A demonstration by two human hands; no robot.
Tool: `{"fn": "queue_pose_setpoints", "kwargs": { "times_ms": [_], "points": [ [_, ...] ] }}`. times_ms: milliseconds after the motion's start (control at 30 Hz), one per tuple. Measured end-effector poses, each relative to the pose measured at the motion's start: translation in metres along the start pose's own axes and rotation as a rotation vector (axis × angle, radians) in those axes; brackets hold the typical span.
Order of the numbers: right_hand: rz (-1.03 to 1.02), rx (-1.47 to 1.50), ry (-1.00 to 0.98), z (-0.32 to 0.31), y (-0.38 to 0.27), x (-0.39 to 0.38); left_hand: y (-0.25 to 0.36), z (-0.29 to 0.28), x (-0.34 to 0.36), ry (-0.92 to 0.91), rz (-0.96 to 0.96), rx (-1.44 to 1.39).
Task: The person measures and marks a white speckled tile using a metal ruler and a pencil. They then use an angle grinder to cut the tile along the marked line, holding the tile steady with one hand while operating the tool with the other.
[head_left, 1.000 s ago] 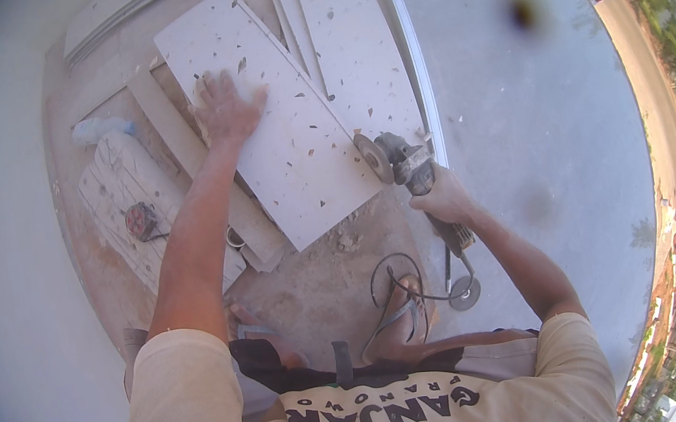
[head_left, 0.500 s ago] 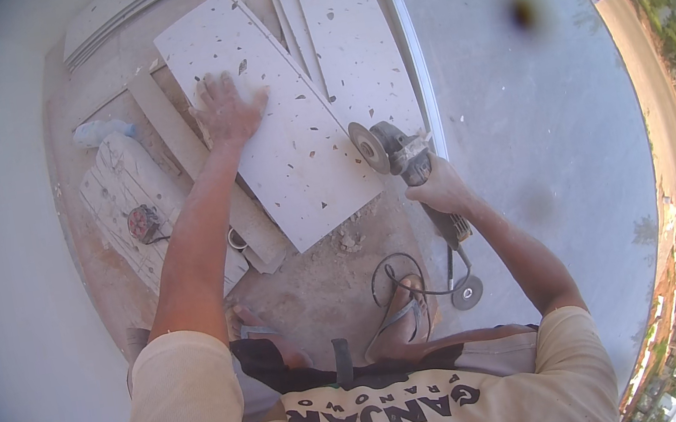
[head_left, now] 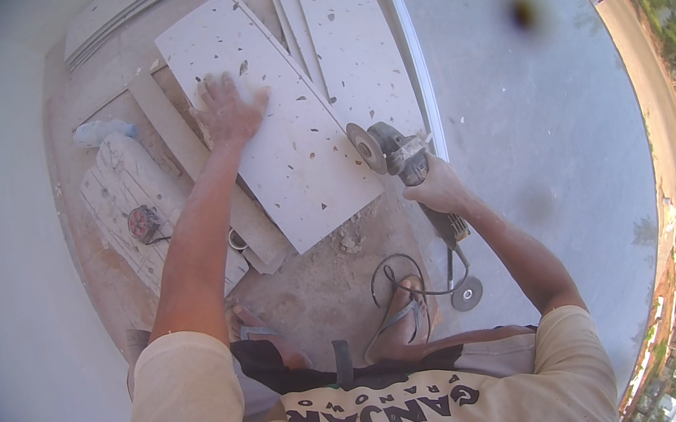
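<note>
My left hand [head_left: 231, 111] lies flat with its fingers spread on a pale tile [head_left: 295, 160] dotted with dark chip-like flecks. In my right hand [head_left: 438, 186] is a dusty angle grinder [head_left: 408, 160], gripped round its body. The grinder's disc [head_left: 366, 148] stands at the tile's right-hand long edge, near its lower corner; whether it touches I cannot tell. Another speckled tile [head_left: 355, 40] lies beyond that edge. A dark cord [head_left: 421, 288] loops from the grinder's rear end down by my right foot.
A loose disc [head_left: 467, 293] lies by my right foot. Left of the tile are a narrow plank [head_left: 164, 119], a scored board [head_left: 121, 179], a red tape measure-like object [head_left: 144, 224] and a plastic bag [head_left: 104, 131]. More tiles [head_left: 121, 11] are stacked far left; a white strip [head_left: 411, 49] runs along the right.
The grinder has shifted very slightly left along with my right hand. My left hand stays in place on the tile.
</note>
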State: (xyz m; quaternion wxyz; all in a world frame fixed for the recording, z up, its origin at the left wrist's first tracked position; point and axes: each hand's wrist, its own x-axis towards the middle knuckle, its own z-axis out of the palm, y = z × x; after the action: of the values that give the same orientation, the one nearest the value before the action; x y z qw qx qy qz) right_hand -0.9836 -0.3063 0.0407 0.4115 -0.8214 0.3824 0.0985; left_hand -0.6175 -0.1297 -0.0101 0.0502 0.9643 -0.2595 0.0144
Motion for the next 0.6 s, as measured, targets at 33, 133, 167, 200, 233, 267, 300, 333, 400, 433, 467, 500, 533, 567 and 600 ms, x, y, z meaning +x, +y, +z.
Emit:
{"fn": "queue_pose_setpoints", "kwargs": {
  "times_ms": [33, 133, 167, 200, 233, 267, 300, 333, 400, 433, 467, 500, 533, 567, 600],
  "points": [
    [-0.002, 0.006, 0.003, 0.0, -0.002, -0.001, -0.001, 0.0, 0.0, 0.002, 0.0, 0.007],
    [-0.007, 0.009, -0.005, -0.001, -0.007, 0.0, -0.003, 0.003, 0.001, 0.006, -0.005, 0.012],
    [-0.008, 0.006, -0.011, -0.002, -0.009, 0.0, -0.003, 0.003, 0.001, 0.006, -0.008, 0.014],
    [-0.007, 0.002, -0.015, -0.003, -0.01, 0.0, -0.002, 0.004, 0.001, 0.006, -0.009, 0.014],
    [-0.007, -0.002, -0.02, -0.004, -0.012, 0.0, -0.002, 0.004, 0.001, 0.005, -0.01, 0.014],
    [-0.012, -0.005, -0.021, -0.004, -0.012, 0.0, -0.002, 0.004, 0.001, -0.002, -0.012, 0.015],
    [-0.018, -0.007, -0.019, -0.004, -0.013, 0.001, -0.002, 0.003, 0.001, -0.006, -0.014, 0.016],
    [-0.025, -0.01, -0.018, -0.004, -0.013, 0.001, -0.001, 0.003, 0.001, -0.01, -0.015, 0.016],
    [-0.017, 0.008, -0.032, -0.004, -0.012, 0.002, -0.001, 0.002, 0.001, -0.009, -0.015, 0.012],
    [-0.013, 0.017, -0.04, -0.004, -0.014, 0.002, -0.001, 0.002, 0.001, -0.01, -0.015, 0.011],
    [-0.009, 0.024, -0.044, -0.006, -0.016, 0.002, -0.001, 0.002, 0.001, -0.008, -0.014, 0.01],
    [-0.006, 0.031, -0.048, -0.008, -0.024, 0.0, -0.001, 0.001, 0.001, -0.006, -0.014, 0.01],
    [-0.003, 0.039, -0.052, -0.01, -0.028, -0.001, -0.002, 0.001, 0.001, -0.004, -0.013, 0.009],
    [-0.023, 0.037, -0.04, -0.009, -0.027, 0.0, -0.002, 0.0, 0.001, 0.0, -0.014, 0.012],
    [-0.041, 0.034, -0.026, -0.008, -0.025, 0.002, -0.001, 0.0, 0.0, 0.005, -0.013, 0.013]
  ]
}}
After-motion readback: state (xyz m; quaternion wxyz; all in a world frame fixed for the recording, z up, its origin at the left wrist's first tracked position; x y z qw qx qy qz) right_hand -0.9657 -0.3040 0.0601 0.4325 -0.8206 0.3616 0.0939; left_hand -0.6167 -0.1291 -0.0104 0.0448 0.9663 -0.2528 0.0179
